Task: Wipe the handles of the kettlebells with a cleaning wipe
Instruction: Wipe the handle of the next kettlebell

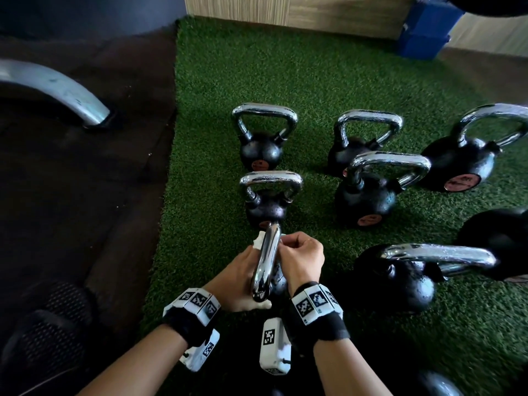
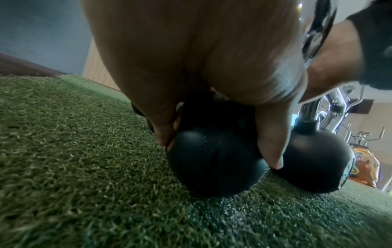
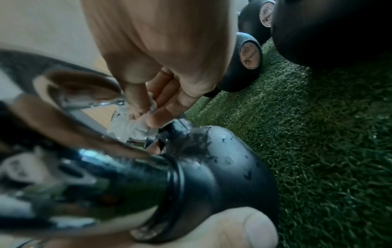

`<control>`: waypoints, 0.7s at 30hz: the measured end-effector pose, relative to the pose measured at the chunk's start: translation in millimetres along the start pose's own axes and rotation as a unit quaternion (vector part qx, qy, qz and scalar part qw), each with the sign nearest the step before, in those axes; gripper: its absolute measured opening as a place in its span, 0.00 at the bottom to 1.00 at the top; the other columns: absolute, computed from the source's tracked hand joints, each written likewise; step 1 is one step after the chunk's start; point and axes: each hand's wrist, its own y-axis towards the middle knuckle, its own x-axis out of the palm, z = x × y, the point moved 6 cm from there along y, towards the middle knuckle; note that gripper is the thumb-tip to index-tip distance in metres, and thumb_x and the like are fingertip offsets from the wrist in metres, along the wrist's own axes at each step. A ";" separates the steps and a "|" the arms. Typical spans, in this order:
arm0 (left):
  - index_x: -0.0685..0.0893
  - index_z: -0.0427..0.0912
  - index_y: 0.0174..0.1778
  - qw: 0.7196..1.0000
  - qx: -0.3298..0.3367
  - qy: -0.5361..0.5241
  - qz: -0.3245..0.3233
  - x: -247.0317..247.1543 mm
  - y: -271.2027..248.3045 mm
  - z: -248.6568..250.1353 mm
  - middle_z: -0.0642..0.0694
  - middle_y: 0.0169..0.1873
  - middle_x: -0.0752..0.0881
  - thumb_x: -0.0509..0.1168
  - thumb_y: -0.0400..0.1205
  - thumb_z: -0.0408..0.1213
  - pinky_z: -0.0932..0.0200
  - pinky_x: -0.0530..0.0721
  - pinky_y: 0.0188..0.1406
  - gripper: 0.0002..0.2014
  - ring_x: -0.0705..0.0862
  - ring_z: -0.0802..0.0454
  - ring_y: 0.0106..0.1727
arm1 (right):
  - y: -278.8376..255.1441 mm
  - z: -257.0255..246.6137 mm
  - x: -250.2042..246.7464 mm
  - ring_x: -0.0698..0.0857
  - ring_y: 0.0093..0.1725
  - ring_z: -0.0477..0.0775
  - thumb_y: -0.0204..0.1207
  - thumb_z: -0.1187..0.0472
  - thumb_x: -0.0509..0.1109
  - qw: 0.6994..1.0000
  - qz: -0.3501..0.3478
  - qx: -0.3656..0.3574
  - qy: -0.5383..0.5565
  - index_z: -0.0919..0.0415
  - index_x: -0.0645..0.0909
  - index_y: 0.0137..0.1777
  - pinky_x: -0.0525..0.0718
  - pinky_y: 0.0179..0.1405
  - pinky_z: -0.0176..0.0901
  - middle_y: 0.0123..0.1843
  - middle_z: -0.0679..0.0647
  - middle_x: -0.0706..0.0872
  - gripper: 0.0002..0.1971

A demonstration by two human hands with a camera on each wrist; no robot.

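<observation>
Wiping is in progress on the nearest kettlebell point(image 1: 275, 277), which stands on the green turf point(image 1: 328, 72) at the near end of the left-hand column, its chrome handle point(image 1: 266, 261) seen end-on from the head view. I judge the task to be at an early-to-middle stage: six other kettlebells point(image 1: 261, 151) stand or lie further out and to the right, and I cannot tell from the frames whether any of their handles is already wiped. My right hand point(image 1: 301, 260) has its fingers point(image 3: 157, 117) curled, pinching the white cleaning wipe point(image 3: 131, 125) against the inner far end of the handle loop. My left hand point(image 1: 243, 278) steadies the same kettlebell, thumb point(image 3: 237, 229) pressed near the handle's base, fingers point(image 2: 273, 147) reaching down over the black ball; a scrap of wipe shows beyond its fingertips
</observation>
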 end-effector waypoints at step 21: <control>0.64 0.61 0.84 0.987 -0.114 0.067 0.091 -36.6 -24.2 44.3 0.65 0.64 0.74 0.77 0.66 0.64 0.60 0.82 0.69 0.50 0.77 0.68 0.63 | 2.4 -91.1 -8.3 0.84 0.59 0.41 0.70 0.74 0.67 0.847 -0.290 -0.297 -0.334 0.47 0.86 0.69 0.68 0.56 0.12 0.54 0.40 0.89 0.31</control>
